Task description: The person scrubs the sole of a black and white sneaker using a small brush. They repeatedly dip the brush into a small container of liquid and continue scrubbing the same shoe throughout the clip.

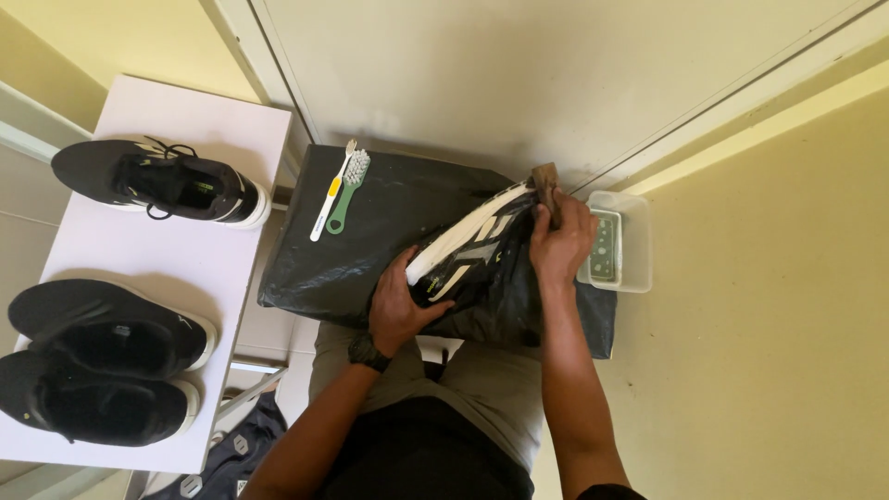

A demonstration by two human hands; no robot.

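A: Shoe (477, 255), black with a white sole, lies on its side on the black plastic sheet (389, 213). Left hand (400, 306) clamps the heel.

B: Right hand (558, 243) grips a brown brush (546, 185) at the toe. Shoe looks light, upper soft, sole stiff; best held by the sole.

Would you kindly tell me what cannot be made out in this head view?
- Brown tool: the right hand hides its working end.
- Shoe: heel covered by the left hand.
- Clear tub: contents too small to tell.
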